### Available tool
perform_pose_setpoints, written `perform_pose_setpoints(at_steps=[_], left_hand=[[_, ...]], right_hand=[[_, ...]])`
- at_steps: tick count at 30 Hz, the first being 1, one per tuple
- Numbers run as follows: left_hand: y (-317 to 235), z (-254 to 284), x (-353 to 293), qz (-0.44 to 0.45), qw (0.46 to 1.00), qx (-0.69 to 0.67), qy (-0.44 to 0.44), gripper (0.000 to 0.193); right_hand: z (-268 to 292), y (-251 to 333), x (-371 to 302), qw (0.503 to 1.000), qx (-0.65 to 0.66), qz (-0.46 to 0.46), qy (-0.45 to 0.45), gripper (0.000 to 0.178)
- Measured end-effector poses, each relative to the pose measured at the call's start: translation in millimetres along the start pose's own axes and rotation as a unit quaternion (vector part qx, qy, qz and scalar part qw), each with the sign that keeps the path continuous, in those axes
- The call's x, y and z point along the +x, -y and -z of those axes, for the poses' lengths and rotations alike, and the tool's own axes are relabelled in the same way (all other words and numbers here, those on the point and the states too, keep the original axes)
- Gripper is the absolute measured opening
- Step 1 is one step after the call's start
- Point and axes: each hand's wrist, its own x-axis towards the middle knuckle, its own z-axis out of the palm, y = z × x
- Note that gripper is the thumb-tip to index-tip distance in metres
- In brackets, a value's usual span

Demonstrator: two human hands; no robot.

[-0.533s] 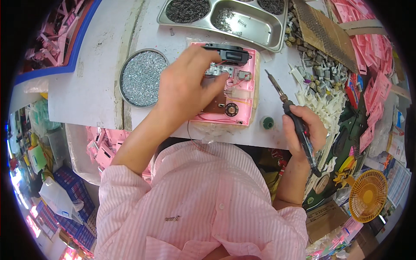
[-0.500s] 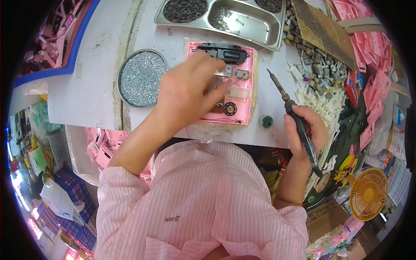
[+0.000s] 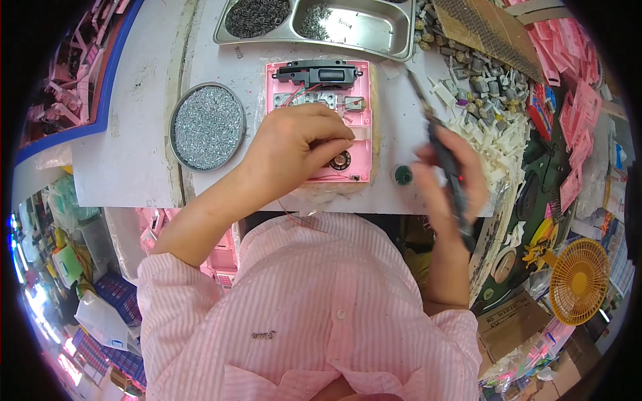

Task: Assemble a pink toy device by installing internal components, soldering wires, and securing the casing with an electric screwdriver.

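R fingers [image 3: 463, 148] wrap slim blk soldering iron [image 3: 457, 195]; L fingers [image 3: 326, 128] bent over pink plstc case [image 3: 362, 152], grip unclear.

By the near edge of the table [image 3: 134, 134], the left hand [image 3: 294, 139] overlies the case [image 3: 362, 117]; the right hand [image 3: 468, 177] holds an iron [image 3: 445, 152].

Bright light is falling over the white desk [image 3: 127, 147], and glare is gleaming off the metal tray [image 3: 364, 27]. Whitish patches are burning out along the far left. The right hand [image 3: 476, 180] and soldering iron [image 3: 445, 152] are showing blurred. Straight edges are bending toward the rim, and black is filling the corners.
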Motion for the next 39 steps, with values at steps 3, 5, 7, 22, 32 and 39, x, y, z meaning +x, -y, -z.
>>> perform_pose_setpoints(at_steps=[3,5,7,22,32,39], left_hand=[[0,-1,-3,0.115,0.989,-0.097,0.009,0.016],[-9,-2,-1,0.203,0.964,-0.17,0.0,0.013],[-5,-2,-2,0.183,0.972,-0.148,0.0,0.011],[-3,-6,-6,0.171,0.974,-0.149,-0.006,0.014],[1,-8,-7,-0.049,0.994,0.095,-0.006,0.008],[1,-11,-6,-0.056,0.989,0.132,0.038,0.013]], right_hand=[[-41,1,11,0.999,0.013,0.026,0.044,0.054],[-57,2,18,0.998,0.033,0.02,0.047,0.055],[-63,0,22,0.998,0.047,0.014,0.05,0.055],[-66,-9,11,0.996,-0.037,0.075,0.025,0.058],[-5,6,-9,0.999,0.044,0.021,0.002,0.034],[17,5,-24,0.991,0.08,-0.053,0.098,0.021]])
